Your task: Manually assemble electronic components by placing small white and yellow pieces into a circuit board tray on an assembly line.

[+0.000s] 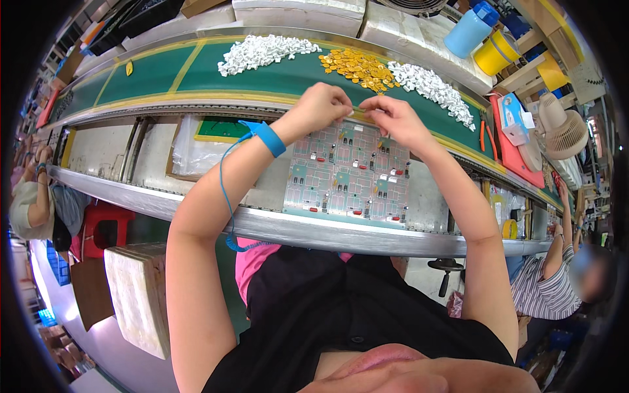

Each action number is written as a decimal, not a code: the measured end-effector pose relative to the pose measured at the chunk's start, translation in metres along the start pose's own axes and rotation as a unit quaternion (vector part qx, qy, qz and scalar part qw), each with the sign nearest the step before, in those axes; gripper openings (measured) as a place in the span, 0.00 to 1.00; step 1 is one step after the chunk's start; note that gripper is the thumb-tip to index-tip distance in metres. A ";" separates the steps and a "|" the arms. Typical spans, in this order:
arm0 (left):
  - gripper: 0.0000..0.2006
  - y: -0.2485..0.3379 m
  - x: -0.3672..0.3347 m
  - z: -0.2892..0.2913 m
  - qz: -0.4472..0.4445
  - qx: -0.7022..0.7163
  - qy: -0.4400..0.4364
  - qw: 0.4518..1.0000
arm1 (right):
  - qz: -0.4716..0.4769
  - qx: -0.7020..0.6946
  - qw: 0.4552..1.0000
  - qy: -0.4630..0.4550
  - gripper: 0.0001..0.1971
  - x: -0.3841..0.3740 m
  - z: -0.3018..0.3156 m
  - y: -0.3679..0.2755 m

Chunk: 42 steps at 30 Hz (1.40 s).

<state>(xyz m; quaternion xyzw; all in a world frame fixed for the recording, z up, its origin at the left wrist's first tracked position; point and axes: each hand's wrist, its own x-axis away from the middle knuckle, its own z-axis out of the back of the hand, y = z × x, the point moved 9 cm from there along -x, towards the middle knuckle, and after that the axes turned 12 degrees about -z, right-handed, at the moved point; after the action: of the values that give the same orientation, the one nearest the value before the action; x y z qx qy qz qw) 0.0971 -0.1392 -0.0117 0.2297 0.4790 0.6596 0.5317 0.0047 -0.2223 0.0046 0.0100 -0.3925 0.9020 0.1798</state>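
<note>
A printed circuit board (321, 196) with rows of repeated circuits lies before me, bearing small red, black and white components. Over its far edge, my left hand (321, 107) is closed in a pinch, with a small whitish part (350, 113) showing at its fingertips. A blue wrist strap (267, 139) with a coiled cord is on my left wrist. Close by on the right, my right hand (397, 118) is also closed, thumb and fingertips together over the board; what it holds, if anything, is hidden. Beyond my hands lie small yellow-orange discs (357, 67).
White plastic parts (265, 54) and a second white heap (436, 88) flank the discs on the green belt (151, 72). A metal rail (164, 202) runs along the near edge. Pliers (488, 139), a fan (565, 128) and a blue bottle (470, 29) stand right. Other people work at both sides.
</note>
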 end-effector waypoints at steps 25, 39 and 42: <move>0.07 0.020 0.003 -0.025 -0.080 -0.347 -0.082 0.931 | -0.142 -0.334 0.931 -0.022 0.09 0.042 0.003 0.032; 0.11 0.000 0.009 0.018 0.046 0.284 0.076 0.955 | -0.073 -0.130 0.989 -0.014 0.07 0.059 -0.014 0.007; 0.12 -0.002 0.012 0.021 0.071 0.300 0.114 0.944 | -0.073 -0.087 0.993 -0.038 0.07 0.064 -0.021 0.002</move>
<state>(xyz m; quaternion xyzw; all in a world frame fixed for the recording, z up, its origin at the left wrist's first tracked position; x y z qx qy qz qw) 0.1112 -0.1205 -0.0069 0.3357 0.6947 0.5427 0.3320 -0.0532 -0.1885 -0.0009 0.0569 -0.4739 0.8480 0.2305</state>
